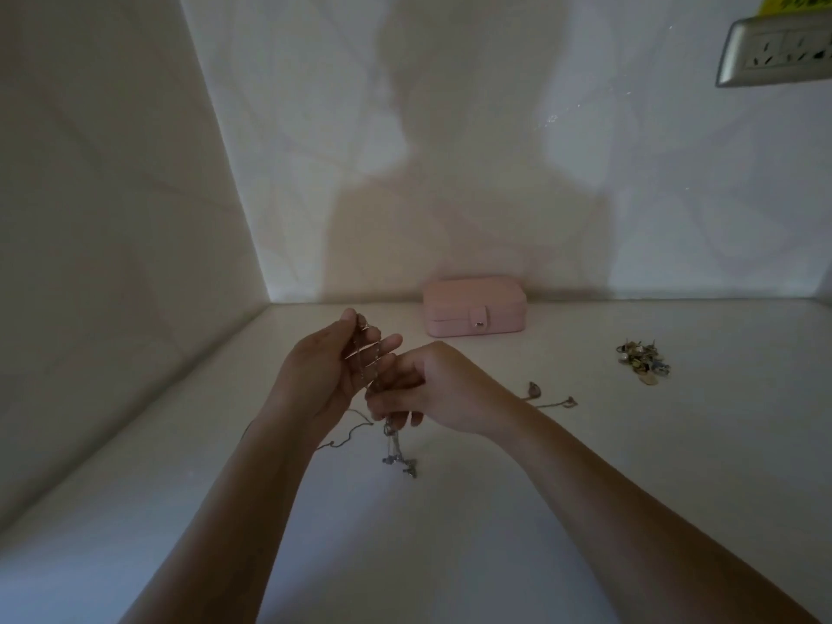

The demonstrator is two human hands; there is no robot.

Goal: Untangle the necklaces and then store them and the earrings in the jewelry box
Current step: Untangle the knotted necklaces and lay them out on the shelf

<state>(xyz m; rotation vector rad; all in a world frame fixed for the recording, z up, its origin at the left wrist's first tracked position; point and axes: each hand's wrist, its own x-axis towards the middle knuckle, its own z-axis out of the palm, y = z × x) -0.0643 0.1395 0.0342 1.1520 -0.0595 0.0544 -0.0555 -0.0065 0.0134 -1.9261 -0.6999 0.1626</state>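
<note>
**Mid-untangle, box not opened yet**

Head view: the left hand [322, 376] pinches the top of the tangled necklaces [365, 367], while the right hand [443, 389] has its fingers [396, 400] curled round the chains lower down. The ends trail onto the tabletop [495, 533]. Probably best to tease the loops apart gently, no yanking. A loose chain [551, 402] lies just right of the hands, and the earrings [644, 358] are piled further right. The pink jewelry box [475, 306] sits latched by the far wall.

L grip [324, 376], R grip [443, 389], bare, forearms [252, 511] bare
</note>
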